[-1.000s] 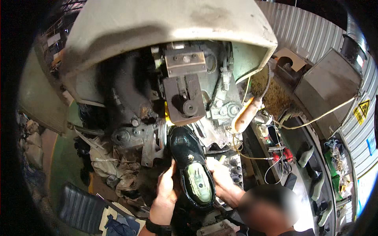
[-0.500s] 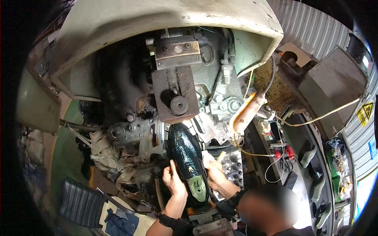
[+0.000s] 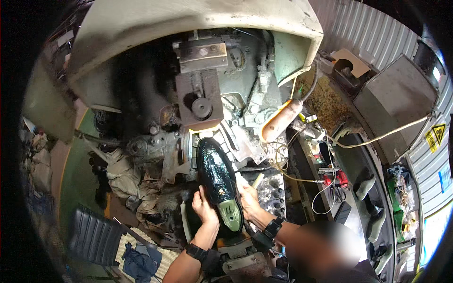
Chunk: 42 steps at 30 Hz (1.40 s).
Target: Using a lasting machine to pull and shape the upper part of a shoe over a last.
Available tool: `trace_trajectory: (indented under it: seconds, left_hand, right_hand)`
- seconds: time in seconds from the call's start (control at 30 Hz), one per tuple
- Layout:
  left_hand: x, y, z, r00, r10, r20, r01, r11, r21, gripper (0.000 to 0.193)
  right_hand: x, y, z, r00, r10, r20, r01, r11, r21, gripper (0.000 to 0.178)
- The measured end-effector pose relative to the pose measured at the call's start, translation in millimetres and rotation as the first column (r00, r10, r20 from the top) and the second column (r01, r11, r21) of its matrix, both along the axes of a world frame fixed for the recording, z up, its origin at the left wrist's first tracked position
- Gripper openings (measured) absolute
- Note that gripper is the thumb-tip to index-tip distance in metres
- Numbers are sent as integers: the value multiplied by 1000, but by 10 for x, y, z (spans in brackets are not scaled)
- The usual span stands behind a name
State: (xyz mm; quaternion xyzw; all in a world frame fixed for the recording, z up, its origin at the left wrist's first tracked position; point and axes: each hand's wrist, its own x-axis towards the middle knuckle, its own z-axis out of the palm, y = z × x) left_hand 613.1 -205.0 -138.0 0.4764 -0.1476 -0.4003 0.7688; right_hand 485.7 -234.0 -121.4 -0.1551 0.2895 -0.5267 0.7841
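Between my two hands is a glossy black shoe upper (image 3: 216, 165) on a green last (image 3: 230, 213), toe pointing at the machine. My left hand (image 3: 206, 207) is closed along its left side near the heel end. On the other side my right hand (image 3: 250, 202) grips it, with something pale at the fingertips that I cannot make out. The toe lies just below the dark metal block (image 3: 200, 101) of the machine, close to the bright metal plates (image 3: 240, 141). I cannot tell whether it touches them. The underside of the upper is hidden.
A hanging work lamp (image 3: 281, 121) glows to the right of the block. A pale machine hood (image 3: 198, 16) arches overhead. More lasts (image 3: 365, 187) stand along the right side, near a red tool (image 3: 340, 179). A black chair (image 3: 94, 236) is at the lower left.
The whole view has shifted, so the machine appears farther up and left. Both hands still hold the upper, and its toe sits slightly farther from the block.
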Motion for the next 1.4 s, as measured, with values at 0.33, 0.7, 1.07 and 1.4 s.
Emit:
trace_trajectory:
  seconds: [0.33, 0.7, 1.07, 1.4]
  left_hand:
    - [-43, 146, 187, 999, -53, -3, 53, 997, 64, 25]
    - [-30, 252, 507, 791, -479, -380, 459, 876, -149, 58]
    - [-155, 125, 428, 842, -385, -378, 378, 921, -94, 59]
    - [991, 608, -396, 639, -33, 769, -256, 933, 252, 49]
  right_hand:
    - [-2, 178, 303, 998, -37, -50, 40, 996, 75, 29]
    - [-10, 208, 279, 750, -115, -651, -137, 936, -323, 62]
    - [3, 344, 323, 960, 85, -268, -148, 963, -225, 54]
    - [-953, 260, 289, 798, 26, -602, -131, 983, -131, 44]
